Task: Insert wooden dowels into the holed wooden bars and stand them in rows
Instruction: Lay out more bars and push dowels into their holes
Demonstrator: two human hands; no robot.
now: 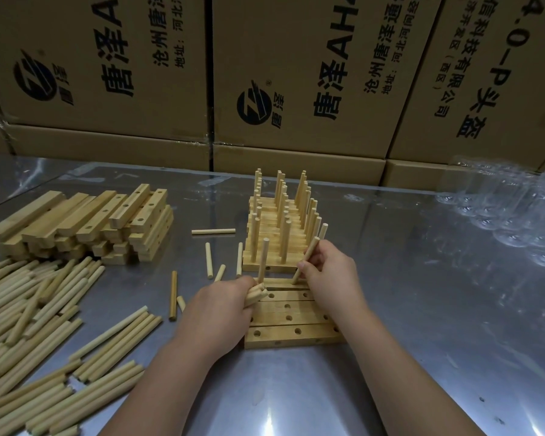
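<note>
Several holed wooden bars [291,332] lie side by side flat on the metal table in front of me. My left hand [221,313] grips a small bundle of dowels [256,294] at the bars' far left, beside one dowel [262,261] standing upright in the farthest bar. My right hand [329,278] pinches a tilted dowel [306,259] with its lower end at the same bar's right side. Behind them stand rows of finished bars with upright dowels [280,221].
A stack of holed bars [85,221] sits at the left, a big heap of loose dowels [35,325] in front of it. Single dowels [213,231] lie between. Cardboard boxes [265,73] wall the back; clear plastic wrap [513,209] lies right.
</note>
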